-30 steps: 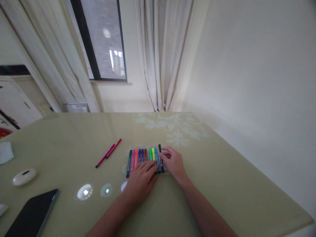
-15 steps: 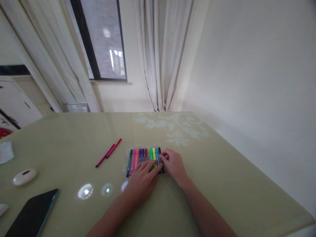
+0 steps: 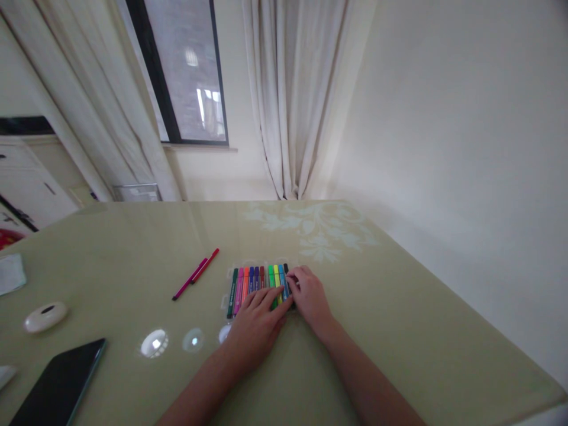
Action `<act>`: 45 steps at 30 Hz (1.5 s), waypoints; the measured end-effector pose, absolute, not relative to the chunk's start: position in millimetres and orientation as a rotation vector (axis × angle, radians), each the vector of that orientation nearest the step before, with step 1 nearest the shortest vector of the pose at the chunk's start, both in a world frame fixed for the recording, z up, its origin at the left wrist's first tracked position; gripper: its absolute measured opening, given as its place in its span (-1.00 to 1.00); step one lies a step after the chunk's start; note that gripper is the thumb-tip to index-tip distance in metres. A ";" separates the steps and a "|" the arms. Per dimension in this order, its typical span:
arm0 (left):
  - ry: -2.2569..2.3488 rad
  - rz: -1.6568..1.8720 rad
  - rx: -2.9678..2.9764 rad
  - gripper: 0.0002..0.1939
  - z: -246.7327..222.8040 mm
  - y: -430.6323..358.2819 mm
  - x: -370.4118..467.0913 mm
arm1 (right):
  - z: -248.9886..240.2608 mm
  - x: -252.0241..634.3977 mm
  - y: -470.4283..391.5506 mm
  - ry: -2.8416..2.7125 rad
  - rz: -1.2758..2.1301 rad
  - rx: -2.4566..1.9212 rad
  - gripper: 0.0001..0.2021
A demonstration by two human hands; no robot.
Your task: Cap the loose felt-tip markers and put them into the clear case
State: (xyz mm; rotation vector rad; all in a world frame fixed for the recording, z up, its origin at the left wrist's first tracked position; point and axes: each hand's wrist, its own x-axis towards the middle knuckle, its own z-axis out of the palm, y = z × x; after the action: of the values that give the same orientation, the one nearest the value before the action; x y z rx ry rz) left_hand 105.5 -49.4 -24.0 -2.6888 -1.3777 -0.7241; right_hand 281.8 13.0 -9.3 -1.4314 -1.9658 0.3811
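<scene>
A clear plastic case (image 3: 225, 302) lies open on the table, holding a row of coloured markers (image 3: 245, 284). My left hand (image 3: 258, 316) rests with spread fingers over the lower part of the markers. At the case's right end, my right hand (image 3: 309, 294) has its thumb and fingers pinched beside the black marker (image 3: 286, 269); what lies between the fingertips is too small to make out. To the left of the case, a purple marker (image 3: 189, 280) and a red marker (image 3: 206, 265) lie side by side, touching.
On the left of the table (image 3: 133, 260) are a dark tablet (image 3: 57, 384), a white oval object (image 3: 45, 318) and a pale cloth or paper (image 3: 11, 273). A wall borders the right edge; curtains and a window stand behind.
My right hand has shifted slightly left and down along the right end of the case. My left hand has stayed nearly still on the markers.
</scene>
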 end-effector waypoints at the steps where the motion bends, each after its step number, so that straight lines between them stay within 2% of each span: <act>1: -1.376 -0.708 -2.685 -0.45 -23.2 -49.3 105.6 | -9.2 281.3 12.7 -1.977 0.351 -1.443 -0.83; 6: -1.362 -0.623 -2.668 -0.51 -16.2 -49.1 106.7 | -8.3 280.7 12.8 -2.023 0.229 -1.497 -0.83; 10: -1.324 -0.644 -2.674 -0.52 -13.6 -47.8 107.9 | -8.6 282.3 14.8 -1.988 0.299 -1.474 -0.85; 15: -1.383 -0.788 -2.544 -0.75 -7.5 -31.3 84.1 | -10.1 285.6 19.8 -1.848 0.483 -1.427 -0.89; 19: -1.912 -0.740 -2.010 -0.70 2.4 -13.1 34.3 | -11.5 288.4 23.1 -1.749 0.496 -1.368 -0.88; 23: -2.241 -0.471 -1.692 -0.65 3.9 -7.7 -1.6 | -12.5 288.1 25.0 -1.692 0.460 -1.323 -0.85; 27: -2.328 -0.357 -1.678 -0.63 -0.4 -7.7 -6.3 | -11.5 286.7 25.7 -1.652 0.427 -1.278 -0.83; 36: -2.384 -0.358 -1.751 -0.68 -4.5 -3.5 -5.2 | -10.4 288.6 25.8 -1.584 0.424 -1.253 -0.75; 40: -2.262 -0.495 -1.811 -0.70 -2.1 -4.0 6.4 | -5.6 287.8 20.5 -1.573 0.446 -1.251 -0.74; 45: -1.832 -1.057 -2.065 -0.74 3.5 -15.6 49.1 | 1.6 279.9 11.3 -1.575 0.684 -1.165 -0.69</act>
State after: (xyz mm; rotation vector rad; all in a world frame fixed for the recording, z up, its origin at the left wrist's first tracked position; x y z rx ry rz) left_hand 49.1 -15.6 3.5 -2.0646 -1.8325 -1.0571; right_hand 279.9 11.3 1.6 -1.1654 -1.5754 0.6839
